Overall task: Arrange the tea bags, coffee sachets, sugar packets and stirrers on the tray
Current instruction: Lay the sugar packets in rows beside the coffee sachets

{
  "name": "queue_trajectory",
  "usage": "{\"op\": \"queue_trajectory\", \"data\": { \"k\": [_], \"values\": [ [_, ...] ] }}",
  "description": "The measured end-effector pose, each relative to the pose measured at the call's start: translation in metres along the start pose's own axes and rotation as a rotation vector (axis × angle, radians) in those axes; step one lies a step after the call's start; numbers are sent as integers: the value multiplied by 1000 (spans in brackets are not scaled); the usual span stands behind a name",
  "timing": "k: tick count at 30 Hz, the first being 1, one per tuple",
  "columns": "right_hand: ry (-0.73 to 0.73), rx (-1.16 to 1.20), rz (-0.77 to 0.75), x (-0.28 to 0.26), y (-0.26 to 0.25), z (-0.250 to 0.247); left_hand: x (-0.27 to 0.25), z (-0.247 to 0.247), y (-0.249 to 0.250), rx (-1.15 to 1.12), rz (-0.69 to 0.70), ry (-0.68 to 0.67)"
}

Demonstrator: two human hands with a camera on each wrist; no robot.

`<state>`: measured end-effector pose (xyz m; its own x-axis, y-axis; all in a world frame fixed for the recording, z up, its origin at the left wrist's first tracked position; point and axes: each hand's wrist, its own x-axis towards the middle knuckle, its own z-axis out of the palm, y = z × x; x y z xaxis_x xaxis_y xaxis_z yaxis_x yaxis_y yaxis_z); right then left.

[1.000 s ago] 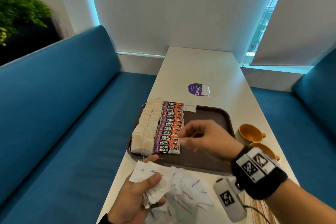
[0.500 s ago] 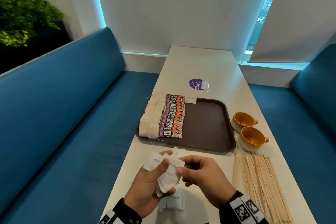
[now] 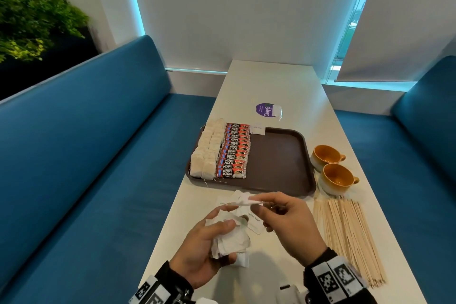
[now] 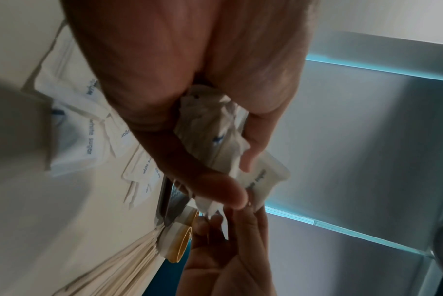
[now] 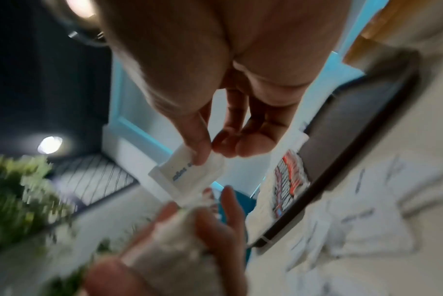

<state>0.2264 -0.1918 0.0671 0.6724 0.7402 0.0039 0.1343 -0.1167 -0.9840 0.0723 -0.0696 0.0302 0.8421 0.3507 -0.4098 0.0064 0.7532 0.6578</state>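
Note:
A brown tray (image 3: pixel 281 160) lies on the white table. Along its left side run a row of tea bags (image 3: pixel 207 153) and a row of red coffee sachets (image 3: pixel 234 153); one white sugar packet (image 3: pixel 257 128) sits at its far edge. My left hand (image 3: pixel 209 247) grips a bunch of white sugar packets (image 3: pixel 232 242) (image 4: pixel 215 140) near the table's front. My right hand (image 3: pixel 278 215) pinches a single sugar packet (image 3: pixel 246 201) (image 5: pixel 189 174) just above the bunch. More loose packets (image 4: pixel 88 140) lie on the table beneath. Wooden stirrers (image 3: pixel 345 237) lie in a pile to the right.
Two orange-lined cups (image 3: pixel 330 168) stand right of the tray. A purple sticker (image 3: pixel 265 110) with a small white packet beside it lies beyond the tray. Blue benches (image 3: pixel 86 143) flank the table; a plant (image 3: pixel 29 24) stands at the far left.
My right hand came back from the tray to the bunch in my left hand and has drawn one sugar packet out of it. The head view rose and pulled back.

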Motion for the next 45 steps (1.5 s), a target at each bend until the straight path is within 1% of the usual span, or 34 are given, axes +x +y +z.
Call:
{"op": "queue_trajectory", "data": {
  "k": [3,7,9,11,12,14,17,20,22,27,29,31,35,37,40,42,45],
  "values": [
    [-46,-182,-64,-5,5,0,0,2,-1,-60,-25,-53],
    [-73,-342,-122,-8,13,-1,0,6,3,-119,-64,11],
    [-83,-413,-162,-9,14,-2,1,6,4,-107,-49,24],
    [-94,-451,-181,-11,12,-2,3,5,4,-45,-11,11],
    [-95,-439,-178,-11,12,-3,4,5,4,-22,2,1],
    [-76,-342,-144,-9,11,-5,6,6,4,-7,18,-10],
    [-49,-135,-52,-4,11,-8,8,7,4,2,44,-13],
    [-54,105,26,-1,11,-6,9,10,6,21,60,-28],
    [-66,178,86,2,14,-5,11,12,7,40,74,-13],
    [-178,218,215,8,17,-5,17,11,9,29,93,28],
    [-223,195,239,10,20,-4,20,9,9,25,86,63],
    [-233,158,251,12,22,-3,23,6,9,26,81,66],
    [-214,146,281,20,28,0,29,-1,8,29,82,17],
    [-191,154,283,25,31,1,34,-5,7,22,85,20],
    [-178,104,271,38,33,-1,41,-8,7,7,71,29],
    [-168,96,266,52,31,-3,47,-11,8,1,66,55],
    [-77,146,283,83,26,-11,57,-19,11,-14,60,120]
  ]
}}
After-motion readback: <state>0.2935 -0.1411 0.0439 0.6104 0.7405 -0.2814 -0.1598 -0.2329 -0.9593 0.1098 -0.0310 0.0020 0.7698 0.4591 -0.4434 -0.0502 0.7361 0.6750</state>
